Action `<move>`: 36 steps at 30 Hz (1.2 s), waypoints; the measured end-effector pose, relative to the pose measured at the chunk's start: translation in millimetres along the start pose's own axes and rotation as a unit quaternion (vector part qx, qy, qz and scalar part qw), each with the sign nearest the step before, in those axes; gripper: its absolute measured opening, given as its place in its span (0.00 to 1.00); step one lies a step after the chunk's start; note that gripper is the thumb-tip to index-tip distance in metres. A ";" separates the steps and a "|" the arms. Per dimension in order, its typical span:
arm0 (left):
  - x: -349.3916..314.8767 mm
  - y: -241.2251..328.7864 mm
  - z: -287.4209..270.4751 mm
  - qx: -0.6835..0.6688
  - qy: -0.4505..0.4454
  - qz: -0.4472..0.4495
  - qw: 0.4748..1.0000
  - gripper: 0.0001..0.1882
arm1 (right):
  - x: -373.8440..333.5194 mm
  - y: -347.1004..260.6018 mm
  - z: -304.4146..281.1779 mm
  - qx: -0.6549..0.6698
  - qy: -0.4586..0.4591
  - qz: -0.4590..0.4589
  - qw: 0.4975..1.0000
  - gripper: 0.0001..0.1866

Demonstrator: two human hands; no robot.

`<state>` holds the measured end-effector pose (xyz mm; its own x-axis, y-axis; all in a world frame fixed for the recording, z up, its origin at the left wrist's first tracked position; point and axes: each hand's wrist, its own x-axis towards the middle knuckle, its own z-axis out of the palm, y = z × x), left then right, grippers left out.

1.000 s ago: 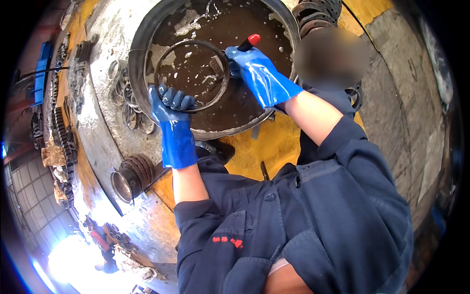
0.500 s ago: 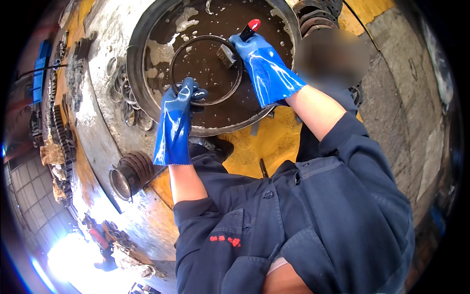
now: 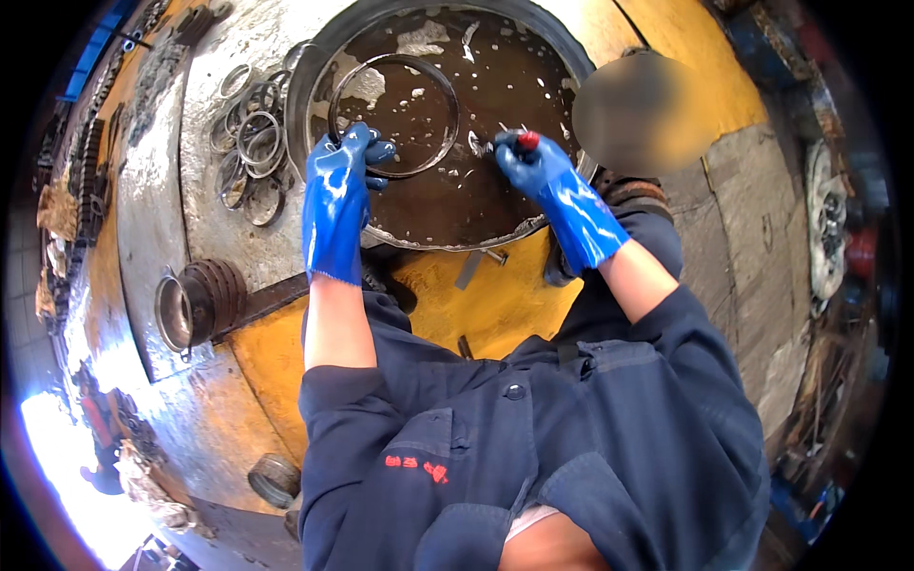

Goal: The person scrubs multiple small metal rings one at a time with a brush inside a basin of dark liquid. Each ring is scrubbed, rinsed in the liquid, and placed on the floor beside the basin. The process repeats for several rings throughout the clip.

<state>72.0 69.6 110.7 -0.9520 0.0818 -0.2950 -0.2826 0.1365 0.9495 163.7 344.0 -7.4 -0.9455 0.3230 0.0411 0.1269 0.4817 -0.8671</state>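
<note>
My left hand (image 3: 340,195), in a long blue rubber glove, pinches the lower left of a thin, dark metal ring (image 3: 455,119) and holds it tilted over a round metal basin (image 3: 301,100). Dark brown liquid with patches of pale foam fills the basin. My right hand (image 3: 562,190), gloved alike, is closed around a brush with a red-tipped handle (image 3: 527,141), near the basin's right side. The brush is apart from the ring. Its bristle end is mostly hidden by my fingers and blurred.
Loose metal rings (image 3: 257,143) lie heaped left of the basin. A row of ribbed rings (image 3: 209,297) rests nearer on the left, with another ring piece (image 3: 274,478) below. A blurred round object (image 3: 636,114) stands right of the basin. Strong glare fills the lower left.
My right hand has drawn the brush away from the ring, toward the right and nearer to me. The ring has shifted left over the basin, still in my left hand. The whole view has turned slightly.
</note>
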 end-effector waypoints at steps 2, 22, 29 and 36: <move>-2.4 1.1 -5.2 -0.030 0.008 0.016 0.999 0.22 | -19.7 -6.8 -6.9 -0.053 -0.036 -0.043 0.997 0.12; -7.5 -7.8 -18.9 -0.101 -0.004 0.036 0.994 0.21 | -48.2 -28.7 -1.7 -0.367 -0.138 0.052 0.919 0.24; -7.0 -11.1 -23.6 -0.091 -0.008 0.045 0.995 0.21 | -49.5 -39.4 -2.8 -0.360 -0.137 0.067 0.920 0.24; -10.8 -7.6 -23.3 -0.087 -0.003 0.040 0.995 0.21 | -48.9 -47.0 -4.3 -0.359 -0.150 0.078 0.918 0.24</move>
<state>81.7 44.7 109.2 -0.9715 0.0924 -0.2181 -0.2228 -0.0432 0.9739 205.3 309.0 33.4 -0.9257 0.2464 -0.2869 0.3303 0.8962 -0.2963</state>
